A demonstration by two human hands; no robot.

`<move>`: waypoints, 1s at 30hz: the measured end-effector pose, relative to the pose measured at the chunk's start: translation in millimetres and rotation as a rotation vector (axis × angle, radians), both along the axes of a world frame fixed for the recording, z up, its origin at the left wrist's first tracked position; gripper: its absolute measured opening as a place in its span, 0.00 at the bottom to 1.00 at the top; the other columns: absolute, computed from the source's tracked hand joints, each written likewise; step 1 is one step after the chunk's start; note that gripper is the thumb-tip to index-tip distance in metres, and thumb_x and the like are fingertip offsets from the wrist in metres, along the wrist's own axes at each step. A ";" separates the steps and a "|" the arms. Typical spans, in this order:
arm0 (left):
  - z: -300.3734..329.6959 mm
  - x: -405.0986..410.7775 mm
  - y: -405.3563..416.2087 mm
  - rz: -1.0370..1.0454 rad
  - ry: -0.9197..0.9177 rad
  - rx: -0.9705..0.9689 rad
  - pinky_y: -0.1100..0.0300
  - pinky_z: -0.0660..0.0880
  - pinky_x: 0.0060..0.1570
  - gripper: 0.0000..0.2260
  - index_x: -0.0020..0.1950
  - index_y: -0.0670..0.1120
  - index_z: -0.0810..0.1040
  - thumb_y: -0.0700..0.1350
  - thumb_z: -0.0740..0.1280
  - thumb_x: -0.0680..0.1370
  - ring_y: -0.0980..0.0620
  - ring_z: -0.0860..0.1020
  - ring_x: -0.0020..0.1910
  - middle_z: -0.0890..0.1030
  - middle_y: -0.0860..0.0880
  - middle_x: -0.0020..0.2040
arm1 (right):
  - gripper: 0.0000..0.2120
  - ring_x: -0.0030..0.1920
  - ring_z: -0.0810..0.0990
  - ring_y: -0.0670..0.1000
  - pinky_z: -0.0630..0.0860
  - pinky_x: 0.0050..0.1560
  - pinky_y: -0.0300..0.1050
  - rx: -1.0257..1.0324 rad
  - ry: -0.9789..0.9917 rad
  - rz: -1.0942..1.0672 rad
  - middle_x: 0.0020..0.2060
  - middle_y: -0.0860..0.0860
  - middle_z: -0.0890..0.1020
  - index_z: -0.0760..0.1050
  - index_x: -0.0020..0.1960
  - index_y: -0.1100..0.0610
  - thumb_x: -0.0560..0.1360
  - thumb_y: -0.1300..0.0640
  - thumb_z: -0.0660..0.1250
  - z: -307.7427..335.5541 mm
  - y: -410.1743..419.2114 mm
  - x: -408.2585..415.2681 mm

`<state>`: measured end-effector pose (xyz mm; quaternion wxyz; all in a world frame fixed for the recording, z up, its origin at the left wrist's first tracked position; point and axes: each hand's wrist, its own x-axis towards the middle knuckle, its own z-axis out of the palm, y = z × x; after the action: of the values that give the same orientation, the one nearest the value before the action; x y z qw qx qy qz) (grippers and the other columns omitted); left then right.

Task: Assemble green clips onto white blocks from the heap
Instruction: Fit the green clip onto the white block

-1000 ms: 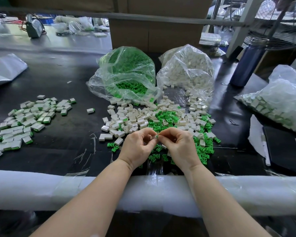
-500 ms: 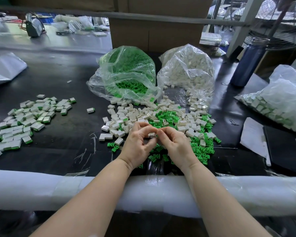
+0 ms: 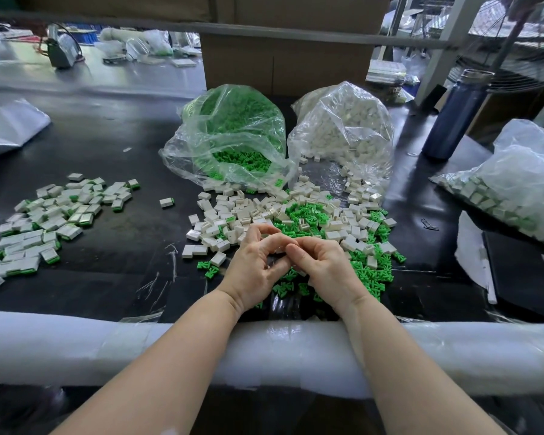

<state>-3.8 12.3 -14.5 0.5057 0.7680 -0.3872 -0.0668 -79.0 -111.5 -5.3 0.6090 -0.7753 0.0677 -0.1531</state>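
Hands (image 3: 288, 262) fingertip to fingertip above mixed heap (image 3: 296, 215).

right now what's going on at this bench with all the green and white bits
A person is fitting small green plastic clips onto small white plastic blocks. Both hands, left hand and right hand, meet fingertip to fingertip over the mixed heap of loose parts; the piece they pinch is hidden. Finished white-and-green pieces lie to the left. Clear supply bags of green clips and white blocks sit behind.
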 end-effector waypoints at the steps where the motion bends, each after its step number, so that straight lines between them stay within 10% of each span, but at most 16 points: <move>1: -0.2 0.3 -0.2 -0.001 -0.005 0.005 0.70 0.70 0.54 0.09 0.48 0.55 0.78 0.41 0.68 0.74 0.76 0.64 0.50 0.65 0.59 0.52 | 0.06 0.35 0.76 0.37 0.71 0.39 0.32 -0.002 0.003 -0.001 0.36 0.46 0.82 0.81 0.49 0.55 0.77 0.60 0.65 -0.6 0.0 0.6; 10: -0.7 0.5 -0.8 -0.015 -0.023 0.026 0.58 0.73 0.56 0.08 0.47 0.54 0.76 0.41 0.68 0.74 0.67 0.68 0.49 0.65 0.60 0.51 | 0.06 0.32 0.74 0.39 0.70 0.38 0.37 -0.024 0.015 -0.027 0.30 0.42 0.79 0.82 0.47 0.56 0.76 0.59 0.65 -1.8 -0.2 1.4; 15: 0.0 0.4 -1.0 -0.024 -0.027 0.042 0.49 0.74 0.55 0.10 0.45 0.56 0.74 0.40 0.67 0.74 0.53 0.71 0.47 0.65 0.56 0.51 | 0.07 0.38 0.76 0.49 0.74 0.43 0.51 -0.029 0.014 -0.039 0.37 0.57 0.82 0.82 0.48 0.59 0.76 0.59 0.66 0.0 0.4 0.5; 30: 1.5 0.1 -1.0 -0.007 -0.044 0.107 0.46 0.73 0.55 0.06 0.50 0.48 0.77 0.40 0.66 0.75 0.49 0.71 0.49 0.66 0.51 0.54 | 0.06 0.34 0.74 0.42 0.71 0.38 0.38 0.000 0.007 -0.040 0.31 0.44 0.80 0.82 0.46 0.57 0.76 0.59 0.66 0.0 1.2 0.8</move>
<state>-3.7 11.2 -12.9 0.4550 0.7938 -0.3970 -0.0724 -78.2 -110.2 -5.3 0.6055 -0.7743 0.0853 -0.1626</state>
